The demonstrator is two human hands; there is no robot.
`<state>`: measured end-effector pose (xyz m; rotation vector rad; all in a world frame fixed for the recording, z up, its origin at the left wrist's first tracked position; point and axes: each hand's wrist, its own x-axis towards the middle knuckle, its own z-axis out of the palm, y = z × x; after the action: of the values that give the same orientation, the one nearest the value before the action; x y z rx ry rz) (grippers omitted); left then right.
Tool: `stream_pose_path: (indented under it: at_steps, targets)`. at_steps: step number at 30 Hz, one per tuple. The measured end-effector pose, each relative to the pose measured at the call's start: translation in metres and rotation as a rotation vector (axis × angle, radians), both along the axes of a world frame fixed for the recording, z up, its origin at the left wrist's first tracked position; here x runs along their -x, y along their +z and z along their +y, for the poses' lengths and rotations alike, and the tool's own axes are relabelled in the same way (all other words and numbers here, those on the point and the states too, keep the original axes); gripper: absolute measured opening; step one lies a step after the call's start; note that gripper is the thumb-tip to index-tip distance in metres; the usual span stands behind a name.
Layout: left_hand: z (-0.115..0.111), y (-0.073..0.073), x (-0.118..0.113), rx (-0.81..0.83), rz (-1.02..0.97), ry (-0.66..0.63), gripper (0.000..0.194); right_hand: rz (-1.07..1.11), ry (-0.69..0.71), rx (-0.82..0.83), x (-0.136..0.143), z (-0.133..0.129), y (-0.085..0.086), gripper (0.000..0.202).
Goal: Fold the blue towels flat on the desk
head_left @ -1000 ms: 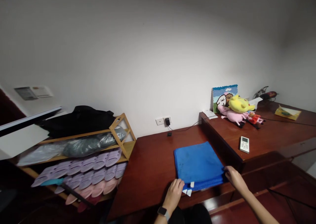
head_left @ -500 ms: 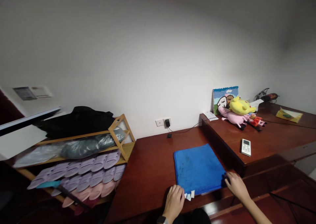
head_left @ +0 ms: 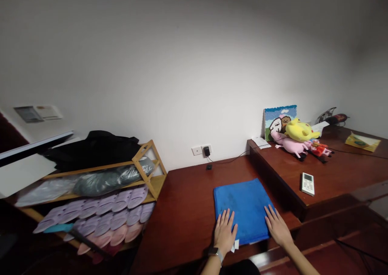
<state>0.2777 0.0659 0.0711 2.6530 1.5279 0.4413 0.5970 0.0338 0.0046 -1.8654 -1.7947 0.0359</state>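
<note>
A blue folded cloth (head_left: 247, 206) lies flat on the reddish-brown desk (head_left: 188, 202), with small white tags (head_left: 235, 246) poking out at its near left corner. My left hand (head_left: 225, 232), with a watch at the wrist, rests on the cloth's near left part, fingers stretched out. On the right edge of the cloth lies my right hand (head_left: 278, 226), its fingers also extended and flat. Neither hand grips anything.
To the right, a higher desktop holds a white remote control (head_left: 308, 184), plush toys (head_left: 298, 131), a picture (head_left: 277, 121) and a yellow tissue pack (head_left: 362, 141). At left stands a wooden rack (head_left: 154, 174) with purple and pink slippers (head_left: 106, 216). A black plug (head_left: 206, 151) sits in the wall socket.
Both hands have moved from the cloth's near corners onto its top, and their curled fingers are now spread flat. My left hand now covers some of the white tags.
</note>
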Motion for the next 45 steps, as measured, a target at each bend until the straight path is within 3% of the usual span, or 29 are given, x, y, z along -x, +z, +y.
stream_pose_path:
  at_steps: [4,11,15,24,29,32,34,39,42,45]
  targets:
    - [-0.003,0.005,0.031,0.022,0.005,0.007,0.057,0.014,0.024,0.044,0.026,-0.004,0.008,0.061]
    - [-0.012,0.008,0.107,0.032,0.073,0.089,0.056,-0.019,0.098,0.173,0.094,-0.009,0.032,0.061]
    - [-0.014,0.012,0.128,0.093,0.092,0.122,0.056,-0.022,0.09,0.19,0.117,-0.007,0.031,0.064]
    - [-0.015,0.029,0.123,0.131,0.099,0.139,0.055,0.001,0.068,0.184,0.112,-0.01,0.011,0.07]
    - [-0.002,0.044,0.076,-0.024,-0.008,0.187,0.049,-0.015,0.075,0.183,0.113,-0.009,0.008,0.07]
    - [0.009,0.039,0.045,-0.003,-0.03,0.116,0.05,-0.021,0.07,0.172,0.113,-0.009,0.006,0.07]
    - [0.013,0.03,0.038,0.037,-0.017,0.107,0.053,-0.031,0.072,0.18,0.113,-0.009,0.007,0.071]
    - [0.008,0.006,0.067,0.046,0.006,0.24,0.06,-0.087,0.06,0.232,0.113,-0.013,0.013,0.07]
    - [0.003,0.002,0.089,0.05,0.039,0.328,0.064,-0.142,0.039,0.27,0.115,-0.013,0.024,0.07]
    - [0.0,0.004,0.097,0.068,0.059,0.338,0.066,-0.187,0.022,0.3,0.117,-0.003,0.045,0.068]
